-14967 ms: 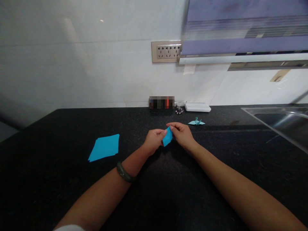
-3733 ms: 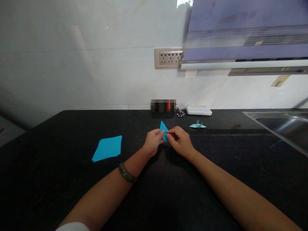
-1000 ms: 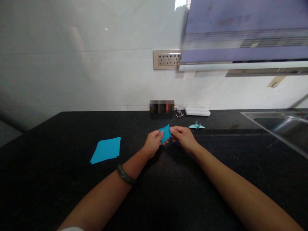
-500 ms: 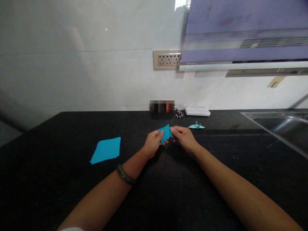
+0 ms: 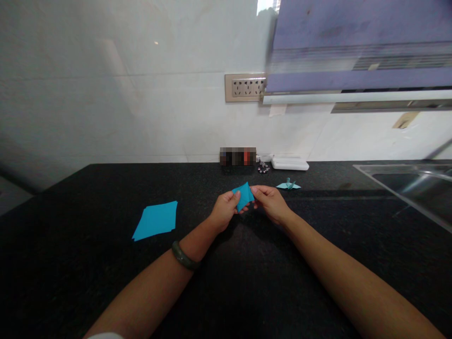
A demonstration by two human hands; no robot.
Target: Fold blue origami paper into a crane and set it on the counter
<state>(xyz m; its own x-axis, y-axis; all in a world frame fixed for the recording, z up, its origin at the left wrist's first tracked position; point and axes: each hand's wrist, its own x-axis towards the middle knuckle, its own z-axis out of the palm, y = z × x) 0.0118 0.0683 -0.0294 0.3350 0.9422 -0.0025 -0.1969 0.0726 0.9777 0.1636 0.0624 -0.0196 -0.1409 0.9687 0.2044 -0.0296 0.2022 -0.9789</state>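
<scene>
A small folded piece of blue paper [image 5: 243, 195] is held a little above the black counter [image 5: 106, 282] between both hands. My left hand [image 5: 224, 211] pinches its left lower side, fingers curled; a dark green bangle [image 5: 182, 256] circles that wrist. My right hand [image 5: 271, 203] pinches the paper's right edge with thumb and fingertips. A stack of flat blue paper sheets [image 5: 156, 219] lies on the counter to the left of my hands. A finished pale blue paper crane [image 5: 288, 185] sits just beyond my right hand.
A steel sink [image 5: 413, 186] is set in the counter at the right. At the back wall lie a white flat box [image 5: 290, 163] and a small dark trinket [image 5: 263, 167]. A socket strip [image 5: 246, 87] and a range hood [image 5: 356, 52] hang above.
Over the past seconds the paper turned from an upright point to a flatter, wider shape between my fingers. In the last half second my hands barely moved.
</scene>
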